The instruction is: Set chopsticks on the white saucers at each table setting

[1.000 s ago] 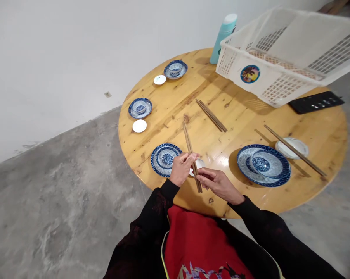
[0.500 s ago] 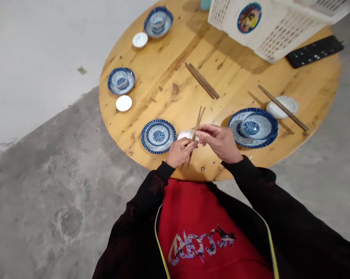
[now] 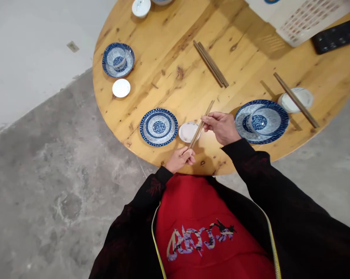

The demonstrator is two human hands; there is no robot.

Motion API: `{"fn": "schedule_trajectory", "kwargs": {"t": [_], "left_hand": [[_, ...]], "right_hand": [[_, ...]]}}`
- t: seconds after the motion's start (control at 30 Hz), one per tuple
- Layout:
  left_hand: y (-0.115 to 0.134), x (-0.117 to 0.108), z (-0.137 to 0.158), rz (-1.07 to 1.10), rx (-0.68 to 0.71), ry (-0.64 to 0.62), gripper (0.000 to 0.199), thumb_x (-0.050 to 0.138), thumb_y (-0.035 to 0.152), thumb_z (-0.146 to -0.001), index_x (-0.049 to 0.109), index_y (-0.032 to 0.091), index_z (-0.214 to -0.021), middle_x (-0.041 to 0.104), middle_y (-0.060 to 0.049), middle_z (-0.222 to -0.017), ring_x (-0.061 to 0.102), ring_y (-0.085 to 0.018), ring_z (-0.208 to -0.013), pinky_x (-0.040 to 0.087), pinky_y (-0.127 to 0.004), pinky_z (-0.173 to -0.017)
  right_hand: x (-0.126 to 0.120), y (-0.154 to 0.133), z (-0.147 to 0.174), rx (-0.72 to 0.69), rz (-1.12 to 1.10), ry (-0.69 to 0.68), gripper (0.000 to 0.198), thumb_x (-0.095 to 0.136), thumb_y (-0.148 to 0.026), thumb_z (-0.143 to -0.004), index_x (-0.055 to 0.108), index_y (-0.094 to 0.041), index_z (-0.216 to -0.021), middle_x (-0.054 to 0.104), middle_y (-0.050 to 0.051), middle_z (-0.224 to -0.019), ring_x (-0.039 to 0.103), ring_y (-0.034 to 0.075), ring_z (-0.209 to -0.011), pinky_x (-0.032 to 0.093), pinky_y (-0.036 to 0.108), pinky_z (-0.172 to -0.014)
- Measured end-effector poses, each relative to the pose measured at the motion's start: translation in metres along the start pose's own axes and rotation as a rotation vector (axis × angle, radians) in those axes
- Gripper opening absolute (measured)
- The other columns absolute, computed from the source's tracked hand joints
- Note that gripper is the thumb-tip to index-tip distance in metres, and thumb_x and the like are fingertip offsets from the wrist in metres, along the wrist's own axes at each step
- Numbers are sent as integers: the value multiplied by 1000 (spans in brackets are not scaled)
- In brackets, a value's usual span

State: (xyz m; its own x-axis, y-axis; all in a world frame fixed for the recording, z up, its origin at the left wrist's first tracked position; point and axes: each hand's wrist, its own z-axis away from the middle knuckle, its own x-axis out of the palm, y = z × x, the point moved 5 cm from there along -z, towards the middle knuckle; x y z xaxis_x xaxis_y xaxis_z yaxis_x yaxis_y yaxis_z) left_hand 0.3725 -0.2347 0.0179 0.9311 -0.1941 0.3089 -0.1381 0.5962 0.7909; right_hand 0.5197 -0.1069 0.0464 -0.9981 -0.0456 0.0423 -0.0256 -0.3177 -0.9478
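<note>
A pair of chopsticks [image 3: 198, 131] slants over a small white dish [image 3: 189, 132], its sticks lying together. My left hand [image 3: 181, 158] is closed round the lower end. Higher up, my right hand [image 3: 220, 126] pinches the same pair between thumb and fingers. Left of the small dish sits a blue-patterned plate [image 3: 173, 126]. To the right of my right hand, a blue-rimmed plate [image 3: 282, 133] carries a clear-looking bowl [image 3: 259, 121].
More chopsticks [image 3: 211, 64] lie mid-table. Others [image 3: 297, 100] rest across a white dish [image 3: 305, 96] at right. A white basket [image 3: 305, 23] and a black object [image 3: 338, 35] stand at the back right. Another plate with bowl [image 3: 118, 60] and a white dish [image 3: 121, 88] sit at left.
The chopsticks, spread and crossing before, now lie together. My left hand has slid down to their lower end, away from my right hand. The view has shifted closer to the near table.
</note>
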Motion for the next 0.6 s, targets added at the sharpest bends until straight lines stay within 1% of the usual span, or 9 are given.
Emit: {"fn": "schedule_trajectory", "kwargs": {"t": [0.13,0.23,0.33,0.47,0.53,0.6], "left_hand": [[-24,-15,16,58,-91,122,43,62,57,-87,59,14,-87,64,-1,-68,55,-8,-54,43,-21,-56],[-31,-21,19,89,-77,169,44,63,58,-86,59,14,-87,64,-1,-69,55,-8,-54,43,-21,-57],[-33,-23,16,92,-49,197,45,64,59,-85,59,15,-84,65,-1,-69,56,-8,-55,44,-20,-57],[-39,-30,13,102,-92,280,45,57,59,-90,58,14,-80,64,-2,-67,56,-8,-54,44,-21,-57],[-41,-34,9,105,-99,329,41,54,53,-94,58,14,-80,65,-2,-67,56,-8,-54,44,-21,-56],[-40,-35,1,75,-81,378,32,56,44,-94,58,15,-80,64,0,-66,57,-8,-53,44,-20,-55]], "right_hand": [[-7,11,-36,52,4,54,30,84,-30,-73,60,-18,-61,57,-1,-50,50,8,-42,45,21,-43],[-3,17,-53,90,19,69,30,83,-25,-75,57,-18,-61,55,-2,-49,49,8,-41,46,20,-44],[3,20,-61,113,28,59,31,83,-23,-76,55,-18,-62,54,-3,-50,50,7,-42,46,19,-44],[3,19,-67,122,35,0,32,83,-23,-76,56,-18,-61,55,-2,-51,50,7,-43,46,19,-43],[-2,17,-67,127,39,-44,31,84,-24,-75,58,-18,-61,55,-2,-52,50,7,-44,45,18,-43],[-7,15,-65,131,39,-79,29,85,-24,-74,60,-17,-61,56,-2,-53,50,7,-45,44,18,-43]]}}
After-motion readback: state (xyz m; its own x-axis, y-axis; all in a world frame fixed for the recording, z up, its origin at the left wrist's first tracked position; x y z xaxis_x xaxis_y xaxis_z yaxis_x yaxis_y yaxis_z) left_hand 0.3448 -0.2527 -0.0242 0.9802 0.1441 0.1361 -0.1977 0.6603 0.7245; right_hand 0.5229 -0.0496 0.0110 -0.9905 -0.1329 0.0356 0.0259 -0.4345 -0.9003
